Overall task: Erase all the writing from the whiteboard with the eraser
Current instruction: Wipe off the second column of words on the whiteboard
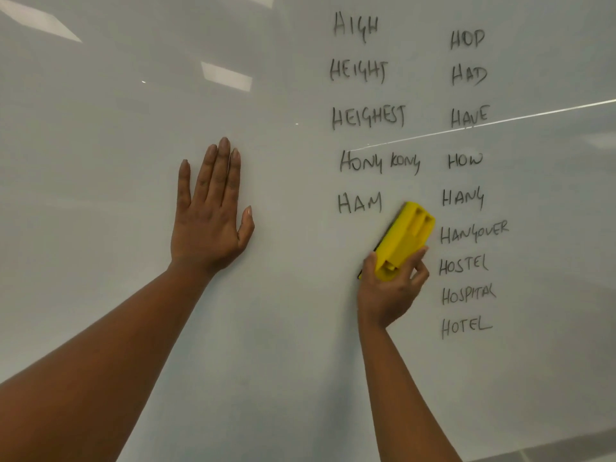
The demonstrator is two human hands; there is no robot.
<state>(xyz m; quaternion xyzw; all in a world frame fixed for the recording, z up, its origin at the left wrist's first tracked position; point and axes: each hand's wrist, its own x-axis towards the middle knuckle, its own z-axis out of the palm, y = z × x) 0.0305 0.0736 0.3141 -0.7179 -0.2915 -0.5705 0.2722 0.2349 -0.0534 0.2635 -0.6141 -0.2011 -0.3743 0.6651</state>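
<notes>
Glossy pale-grey whiteboard surface [133, 328] fills nearly the whole view and carries black marker writing in two columns on its right half: a left column of five words from HIGH down to HAM [360, 203], and a longer right column from HOP down to HOTEL [466, 326]; ceiling-light reflections show upper left. Left hand [210, 221], fingers straight and laid flat on a bare patch well left of the writing, judged to be bracing the body while the other arm works. Right hand [388, 291] pinches the lower end of a yellow plastic block eraser [405, 240] between thumb and fingers, its dark felt face against the board, tilted up to the right, just below HAM and beside HANGOVER [473, 231]. Containers: none in view. Erasing judged barely begun; all listed words are legible.
</notes>
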